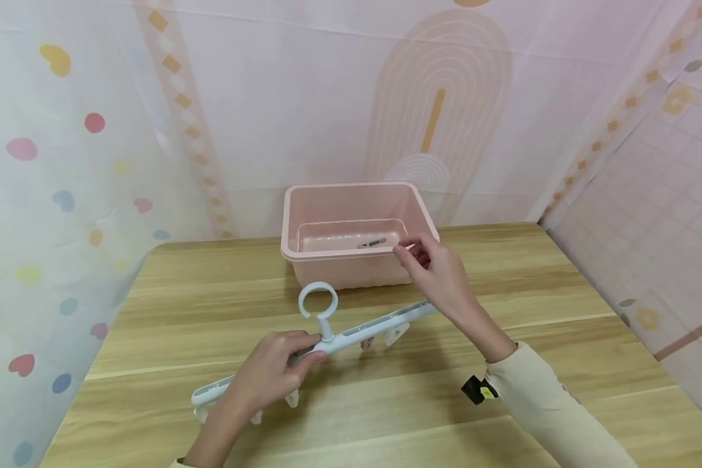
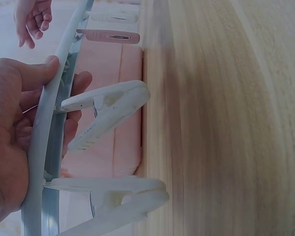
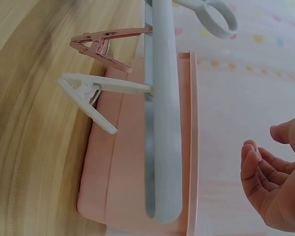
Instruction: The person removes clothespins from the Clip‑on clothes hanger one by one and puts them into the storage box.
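Pale-blue hanger (image 1: pixel 340 340), gripped by the left hand (image 1: pixel 275 367), bears at least 4 clips (image 2: pixel 129 97); right hand (image 1: pixel 441 270) loosely curled, empty. 1 item (image 1: pixel 372 244), perhaps a clip, is left in the pink bin (image 1: pixel 351 272).

Head view: bright, diffuse light; backdrop (image 1: pixel 292 110) evenly lit. Soft shadow on wooden table (image 1: pixel 386 416) beneath pale-blue hanger (image 1: pixel 357 333); weak glints on floor of pink bin (image 1: pixel 351 273). Wrist views: dimmer, hazy, softer detail. Left wrist: table grain bowed by lens; topmost white clip (image 2: pixel 113 16) washed out, perhaps out of focus.
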`<action>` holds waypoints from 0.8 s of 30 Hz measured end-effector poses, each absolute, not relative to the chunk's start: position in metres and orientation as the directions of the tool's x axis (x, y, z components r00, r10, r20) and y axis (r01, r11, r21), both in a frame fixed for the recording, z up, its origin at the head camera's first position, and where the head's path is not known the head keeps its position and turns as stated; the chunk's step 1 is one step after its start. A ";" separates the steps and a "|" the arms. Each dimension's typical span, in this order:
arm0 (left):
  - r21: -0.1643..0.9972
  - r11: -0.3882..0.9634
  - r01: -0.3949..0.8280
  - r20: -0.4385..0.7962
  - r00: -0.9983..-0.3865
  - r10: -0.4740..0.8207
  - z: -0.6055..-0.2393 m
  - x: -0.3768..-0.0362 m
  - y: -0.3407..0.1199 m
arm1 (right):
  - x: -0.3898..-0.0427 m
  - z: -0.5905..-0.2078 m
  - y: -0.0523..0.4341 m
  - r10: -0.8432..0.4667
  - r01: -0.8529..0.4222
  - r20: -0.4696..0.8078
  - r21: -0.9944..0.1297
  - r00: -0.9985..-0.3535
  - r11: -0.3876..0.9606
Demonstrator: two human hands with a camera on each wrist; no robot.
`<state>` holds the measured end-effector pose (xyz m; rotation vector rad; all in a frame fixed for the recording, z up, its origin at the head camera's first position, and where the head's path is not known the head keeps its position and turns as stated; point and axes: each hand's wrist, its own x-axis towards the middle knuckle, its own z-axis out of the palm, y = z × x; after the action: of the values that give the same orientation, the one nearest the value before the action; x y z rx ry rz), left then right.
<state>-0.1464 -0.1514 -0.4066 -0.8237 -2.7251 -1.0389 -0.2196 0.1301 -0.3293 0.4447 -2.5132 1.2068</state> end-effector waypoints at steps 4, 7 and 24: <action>0.591 0.614 0.523 0.278 -0.846 0.454 -0.408 -0.147 -0.150 | -0.211 -0.330 0.135 -0.117 -0.379 0.393 -0.699 -0.912 0.606; 0.590 0.615 0.524 0.271 -0.845 0.460 -0.409 -0.147 -0.151 | -0.206 -0.331 0.138 -0.106 -0.373 0.395 -0.697 -0.912 0.612; 0.580 0.629 0.518 0.271 -0.850 0.451 -0.406 -0.149 -0.151 | -0.186 -0.349 0.156 -0.052 -0.328 0.374 -0.728 -0.926 0.602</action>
<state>-0.1486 -0.1512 -0.4064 -0.8187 -2.7443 -1.0250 -0.1864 0.1556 -0.3485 0.3081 -2.5170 1.2375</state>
